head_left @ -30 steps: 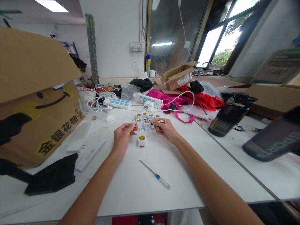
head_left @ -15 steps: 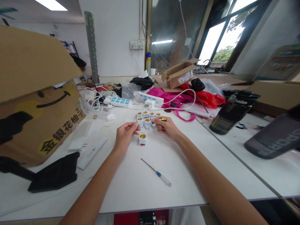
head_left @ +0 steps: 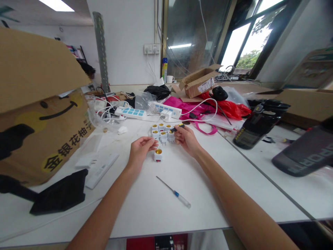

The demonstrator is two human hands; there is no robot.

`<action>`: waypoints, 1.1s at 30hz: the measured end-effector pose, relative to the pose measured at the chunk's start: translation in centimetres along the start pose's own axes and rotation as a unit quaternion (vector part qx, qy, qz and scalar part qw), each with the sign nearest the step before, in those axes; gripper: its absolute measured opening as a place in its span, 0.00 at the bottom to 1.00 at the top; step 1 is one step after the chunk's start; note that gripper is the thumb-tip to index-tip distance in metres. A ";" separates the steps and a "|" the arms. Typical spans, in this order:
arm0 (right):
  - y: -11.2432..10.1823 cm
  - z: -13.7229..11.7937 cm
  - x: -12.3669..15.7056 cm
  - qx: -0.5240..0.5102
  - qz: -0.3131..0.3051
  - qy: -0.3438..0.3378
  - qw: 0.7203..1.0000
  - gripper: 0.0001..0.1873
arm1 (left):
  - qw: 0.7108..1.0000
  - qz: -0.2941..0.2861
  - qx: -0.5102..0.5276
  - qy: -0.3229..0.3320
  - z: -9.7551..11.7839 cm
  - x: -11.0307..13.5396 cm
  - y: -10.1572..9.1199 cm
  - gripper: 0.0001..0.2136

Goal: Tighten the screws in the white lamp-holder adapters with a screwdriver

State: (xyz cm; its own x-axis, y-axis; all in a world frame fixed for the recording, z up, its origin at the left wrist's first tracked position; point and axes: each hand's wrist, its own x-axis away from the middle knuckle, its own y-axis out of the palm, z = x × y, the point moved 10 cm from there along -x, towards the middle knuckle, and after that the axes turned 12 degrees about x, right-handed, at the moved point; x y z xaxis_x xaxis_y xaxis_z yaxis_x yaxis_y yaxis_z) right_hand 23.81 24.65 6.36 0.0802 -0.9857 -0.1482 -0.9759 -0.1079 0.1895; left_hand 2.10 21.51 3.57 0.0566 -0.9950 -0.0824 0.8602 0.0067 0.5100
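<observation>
My right hand (head_left: 189, 141) is closed around the yellow and black handle of a screwdriver (head_left: 173, 130). Its thin shaft points left, toward the fingertips of my left hand (head_left: 139, 148). Those fingers are pinched together, and whatever they hold is too small to make out. Just behind both hands stand several small white lamp sockets (head_left: 163, 138) with gold-coloured insides, grouped close together. One more white socket (head_left: 157, 157), with a red switch on its front, stands apart and nearer to me. A second screwdriver (head_left: 178, 194), with a clear and blue handle, lies on the white table (head_left: 140, 208).
On the left are a large cardboard carton (head_left: 65, 139) and a black stand (head_left: 61, 194). Power strips (head_left: 130, 113) with cords, a pink bag (head_left: 179, 106) and a small open box (head_left: 199, 83) clutter the back. Two dark bottles (head_left: 256, 128) lean at right.
The screwdriver in my right hand has tilted, so more of its handle and its shaft show, pointing at my left fingertips. My left hand has shifted slightly right.
</observation>
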 end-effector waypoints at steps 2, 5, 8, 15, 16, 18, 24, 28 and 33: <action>-0.1 0.0 0.0 -0.003 0.002 0.000 1.000 0.30 | 1.000 -0.001 -0.001 -0.003 0.0 0.0 0.0 0.15; 0.1 0.1 0.0 -0.003 -0.005 0.005 1.000 0.30 | 1.000 -0.001 -0.003 -0.005 0.0 0.0 -0.1 0.15; 0.2 0.3 0.0 -0.004 -0.006 0.009 1.000 0.30 | 1.000 0.001 -0.003 -0.004 -0.1 0.0 -0.2 0.16; 0.2 0.6 0.0 -0.011 -0.001 0.015 1.000 0.31 | 1.000 0.006 0.012 0.002 -0.1 -0.1 -0.3 0.15; 0.3 0.6 0.0 -0.012 -0.004 0.016 1.000 0.32 | 1.000 0.009 0.017 0.004 0.0 -0.1 -0.3 0.15; 0.6 0.8 0.1 -0.015 -0.010 0.021 1.000 0.32 | 0.999 0.016 0.026 0.008 0.1 -0.1 -0.5 0.15; 1.3 1.6 0.1 -0.013 -0.025 0.046 0.999 0.33 | 0.998 0.031 0.046 0.005 0.1 -0.1 -0.9 0.15; 1.5 2.1 0.1 -0.011 -0.032 0.066 0.997 0.35 | 0.999 0.033 0.042 0.010 0.2 -0.1 -0.8 0.16; 1.2 2.5 0.0 -0.004 -0.030 0.075 0.997 0.37 | 0.999 0.037 0.025 0.027 0.5 -0.1 -0.9 0.18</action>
State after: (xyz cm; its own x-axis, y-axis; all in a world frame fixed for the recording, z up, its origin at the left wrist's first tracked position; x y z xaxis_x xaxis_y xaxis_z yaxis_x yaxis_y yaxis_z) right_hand 22.07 24.85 4.12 0.1679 -0.9857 -0.0120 -0.9668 -0.1670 0.1935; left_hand 1.07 21.56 3.50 0.1469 -0.9852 -0.0886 0.8269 0.0732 0.5575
